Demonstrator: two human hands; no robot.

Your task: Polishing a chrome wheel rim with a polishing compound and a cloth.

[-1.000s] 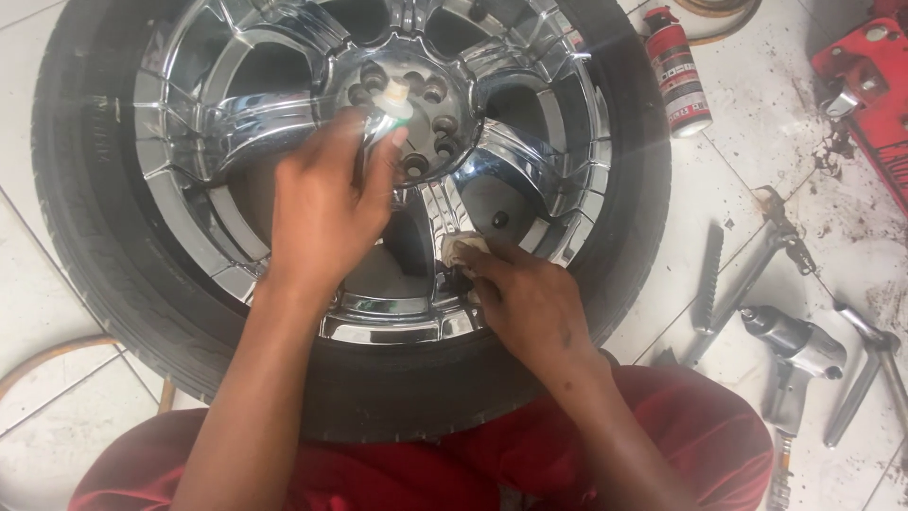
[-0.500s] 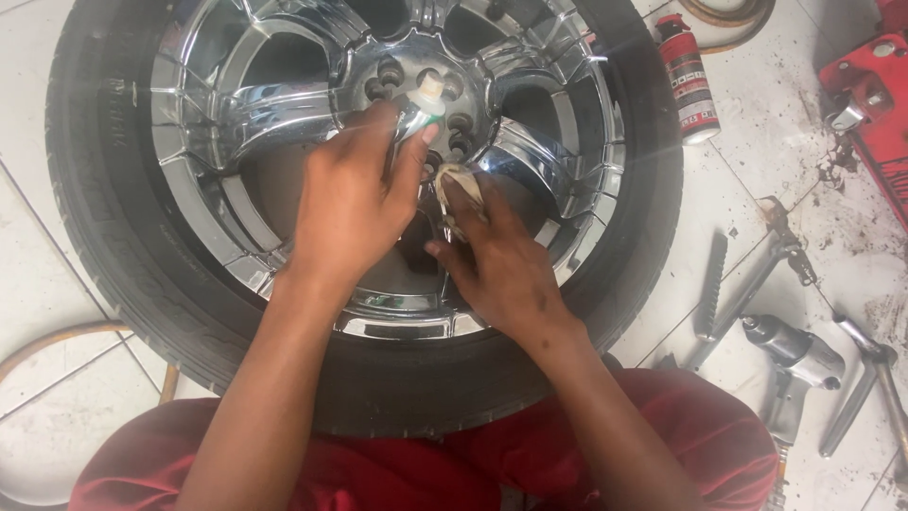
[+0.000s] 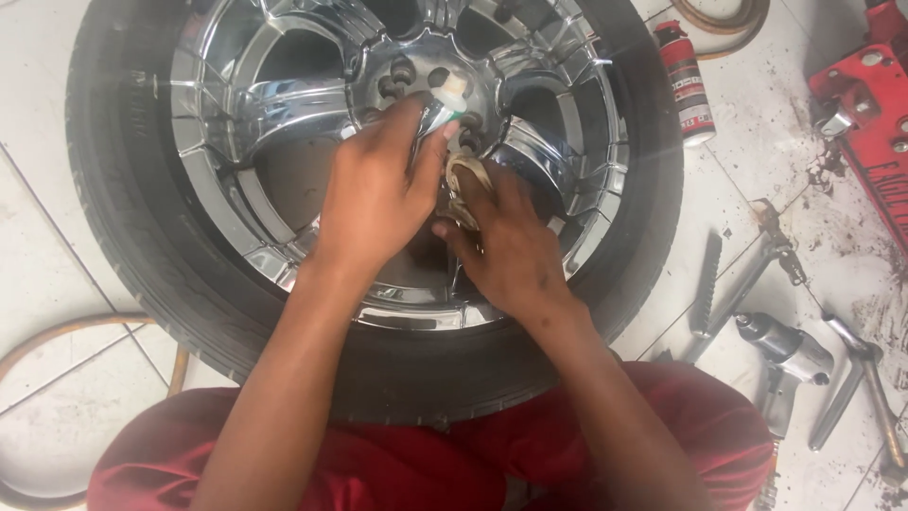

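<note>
Left hand (image 3: 374, 194) pinches tube (image 3: 437, 112) at rim (image 3: 236, 104) hub; right hand (image 3: 511, 248) grips rag (image 3: 463, 185); tyre (image 3: 123, 246) flat on floor.

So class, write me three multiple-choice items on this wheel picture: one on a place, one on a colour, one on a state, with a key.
1. Where does the spray can lie?
A. on the floor right of the tyre
B. inside the rim
C. on the person's lap

2. What colour are the person's trousers?
A. blue
B. red
C. grey

3. How does the wheel rest?
A. upright against a wall
B. mounted on a car
C. flat on the tiled floor

Key: 1 A, the can lies on tiles beside the tyre. 2 B, red cloth shows below the arms. 3 C, the chrome face points up, with the left hand and right hand at its hub.
</note>
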